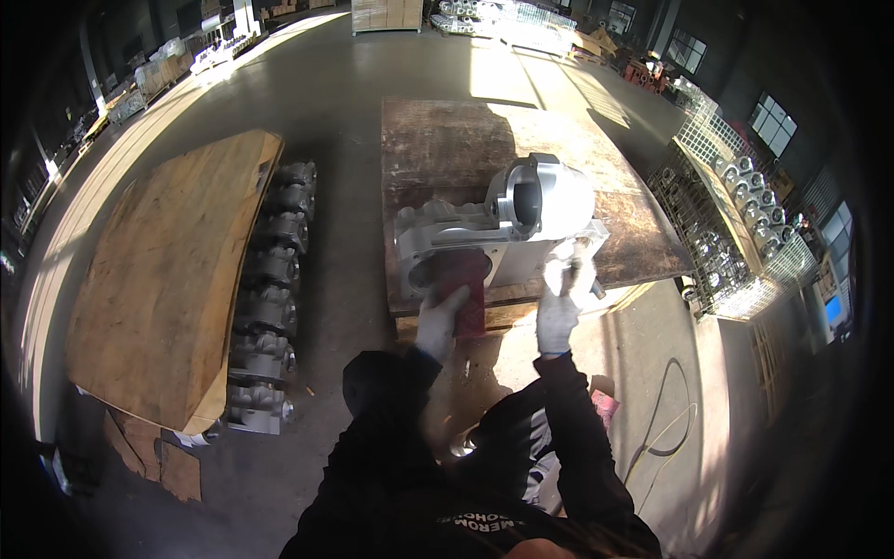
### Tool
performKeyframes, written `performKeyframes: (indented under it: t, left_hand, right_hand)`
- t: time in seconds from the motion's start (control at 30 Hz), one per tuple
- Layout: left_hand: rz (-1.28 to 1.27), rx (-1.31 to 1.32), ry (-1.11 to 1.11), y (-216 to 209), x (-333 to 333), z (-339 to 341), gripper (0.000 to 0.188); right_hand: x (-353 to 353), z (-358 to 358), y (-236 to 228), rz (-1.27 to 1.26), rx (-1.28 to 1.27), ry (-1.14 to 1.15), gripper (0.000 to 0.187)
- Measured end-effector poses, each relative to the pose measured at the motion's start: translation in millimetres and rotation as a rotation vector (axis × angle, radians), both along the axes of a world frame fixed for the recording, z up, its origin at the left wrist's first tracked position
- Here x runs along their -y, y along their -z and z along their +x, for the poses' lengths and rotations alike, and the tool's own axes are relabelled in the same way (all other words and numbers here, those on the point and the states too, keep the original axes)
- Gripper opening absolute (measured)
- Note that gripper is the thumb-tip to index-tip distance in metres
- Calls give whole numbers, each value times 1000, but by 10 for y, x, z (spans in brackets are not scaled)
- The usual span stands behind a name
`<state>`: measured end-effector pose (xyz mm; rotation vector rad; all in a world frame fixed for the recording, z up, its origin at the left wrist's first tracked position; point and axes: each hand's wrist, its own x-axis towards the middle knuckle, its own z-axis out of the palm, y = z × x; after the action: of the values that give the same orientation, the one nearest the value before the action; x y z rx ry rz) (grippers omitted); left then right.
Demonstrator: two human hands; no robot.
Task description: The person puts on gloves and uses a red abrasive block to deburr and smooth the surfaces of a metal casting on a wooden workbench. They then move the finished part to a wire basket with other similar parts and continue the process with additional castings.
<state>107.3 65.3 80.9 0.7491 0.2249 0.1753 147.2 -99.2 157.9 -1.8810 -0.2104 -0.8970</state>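
Observation:
A silvery metal casting (521, 265) lies on a worn wooden table (438, 149). It has a round housing at its upper right and a circular opening in its near left face. My left hand (436, 326), in a pale glove, grips a dark red sheet (472, 312), perhaps abrasive cloth, in front of that opening. My gloved right hand (559, 321) is at the casting's near right corner, its fingers curled. Glare washes out those fingertips. A small dark tip shows beside them, and what it belongs to is unclear.
To the left, a wooden board (177, 279) lies over a row of similar castings (268, 312). Wire cages (759, 270) with metal parts stand at the right. A dark hose (666, 447) curls on the floor near a red-and-pink box (603, 401). Wrapped pallets (386, 14) stand far back.

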Motion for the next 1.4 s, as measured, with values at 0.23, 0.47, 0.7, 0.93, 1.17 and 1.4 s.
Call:
performKeyframes:
  t: [0.23, 0.47, 0.7, 0.93, 1.17, 1.4]
  left_hand:
    - [-232, 1, -165, -43, -272, 230, 27]
    - [-273, 111, -84, -138, -709, 961, 24]
    - [152, 145, -163, -44, -787, 1072, 35]
    - [2135, 16, 196, -58, -1074, 1012, 39]
    - [1224, 27, -24, -60, -1012, 1002, 30]
    - [-294, 174, -107, 178, -943, 1307, 30]
  right_hand:
    - [-151, 1022, -695, -263, 47, 296, 49]
    - [-214, 1179, -867, -153, 172, -155, 51]
    - [-708, 863, -836, -131, 132, 63, 38]
    - [-667, 863, -822, -154, 137, -2, 35]
    - [-719, 808, -845, -146, 190, 36, 34]
    - [-642, 812, -879, -157, 132, -26, 33]
